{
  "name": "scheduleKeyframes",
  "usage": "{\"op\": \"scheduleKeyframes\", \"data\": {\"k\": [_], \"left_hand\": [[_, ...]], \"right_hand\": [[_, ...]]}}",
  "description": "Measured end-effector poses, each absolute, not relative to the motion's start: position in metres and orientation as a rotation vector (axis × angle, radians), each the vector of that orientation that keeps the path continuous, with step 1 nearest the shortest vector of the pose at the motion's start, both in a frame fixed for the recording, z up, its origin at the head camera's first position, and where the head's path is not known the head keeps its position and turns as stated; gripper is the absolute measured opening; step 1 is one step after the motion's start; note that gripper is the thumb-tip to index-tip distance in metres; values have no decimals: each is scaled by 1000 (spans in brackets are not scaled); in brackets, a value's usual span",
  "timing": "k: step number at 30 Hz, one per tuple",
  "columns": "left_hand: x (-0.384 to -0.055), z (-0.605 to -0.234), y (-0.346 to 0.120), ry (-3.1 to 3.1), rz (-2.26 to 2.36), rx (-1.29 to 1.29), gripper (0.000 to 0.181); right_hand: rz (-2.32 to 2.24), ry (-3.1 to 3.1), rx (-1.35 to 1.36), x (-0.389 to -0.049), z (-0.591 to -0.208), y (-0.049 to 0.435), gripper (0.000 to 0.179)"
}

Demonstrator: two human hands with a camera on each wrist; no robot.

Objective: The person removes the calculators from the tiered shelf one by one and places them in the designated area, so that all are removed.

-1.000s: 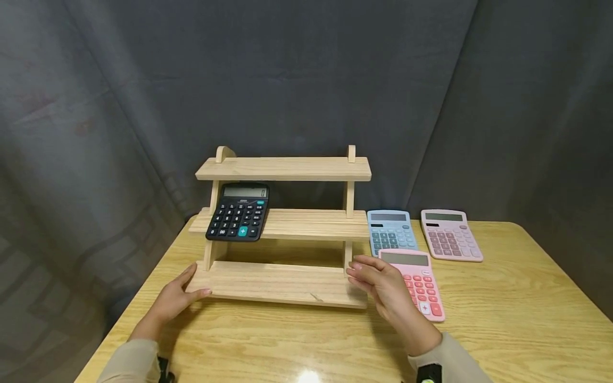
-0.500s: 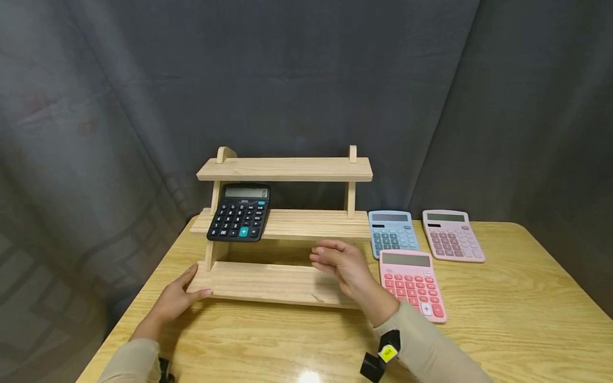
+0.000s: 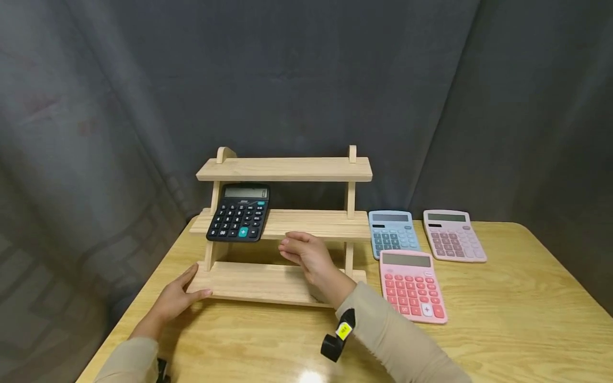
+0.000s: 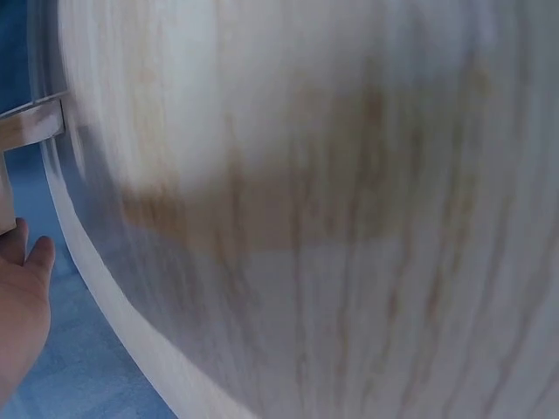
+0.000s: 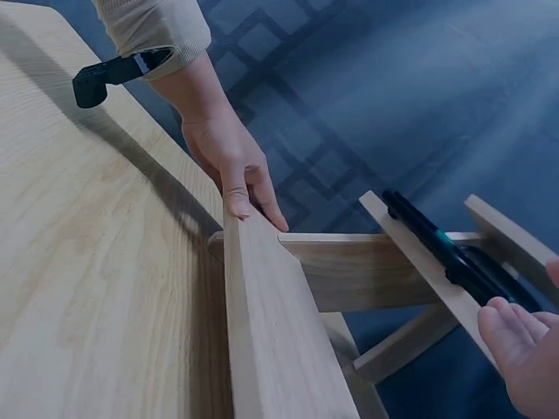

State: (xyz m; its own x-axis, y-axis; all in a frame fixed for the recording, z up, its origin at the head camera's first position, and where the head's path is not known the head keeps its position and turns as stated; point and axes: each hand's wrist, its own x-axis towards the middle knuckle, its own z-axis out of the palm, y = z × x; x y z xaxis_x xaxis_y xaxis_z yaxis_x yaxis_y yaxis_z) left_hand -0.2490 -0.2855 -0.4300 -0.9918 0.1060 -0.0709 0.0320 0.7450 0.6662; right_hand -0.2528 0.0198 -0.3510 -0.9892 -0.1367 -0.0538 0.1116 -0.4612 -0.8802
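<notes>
A three-tier wooden display shelf [image 3: 282, 169] stands on the table. On its middle tier's left side a black calculator [image 3: 238, 213] leans back, its screen upward. My left hand [image 3: 172, 300] holds the left end of the bottom tier, thumb along the front edge and fingers on the side; the right wrist view also shows this left hand [image 5: 227, 161] gripping the board's end. In front of the middle tier, right of the black calculator, is my right hand [image 3: 313, 260], its fingers together, slightly bent and holding nothing. The right wrist view shows its fingertips [image 5: 515, 327] close to that tier.
Right of the shelf lie a blue calculator [image 3: 391, 234], a pale pink calculator [image 3: 452, 235] and a brighter pink calculator [image 3: 413, 287] on the wooden table [image 3: 517, 298]. A dark grey curtain [image 3: 306, 80] hangs behind. Table surface fills most of the left wrist view.
My right hand has left the shelf's right upright and moved left across the front, toward the black calculator. The left hand, shelf and calculators have stayed put.
</notes>
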Motion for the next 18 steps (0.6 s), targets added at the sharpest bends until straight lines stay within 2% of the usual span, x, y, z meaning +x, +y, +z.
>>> {"op": "scheduleKeyframes", "data": {"k": [9, 18], "left_hand": [[-245, -436, -282, 2838, 1101, 116, 96], [-248, -433, -287, 2874, 1070, 162, 96]], "right_hand": [[-2477, 1727, 46, -273, -355, -14, 36], [-2517, 1813, 129, -277, -355, -41, 43]]}}
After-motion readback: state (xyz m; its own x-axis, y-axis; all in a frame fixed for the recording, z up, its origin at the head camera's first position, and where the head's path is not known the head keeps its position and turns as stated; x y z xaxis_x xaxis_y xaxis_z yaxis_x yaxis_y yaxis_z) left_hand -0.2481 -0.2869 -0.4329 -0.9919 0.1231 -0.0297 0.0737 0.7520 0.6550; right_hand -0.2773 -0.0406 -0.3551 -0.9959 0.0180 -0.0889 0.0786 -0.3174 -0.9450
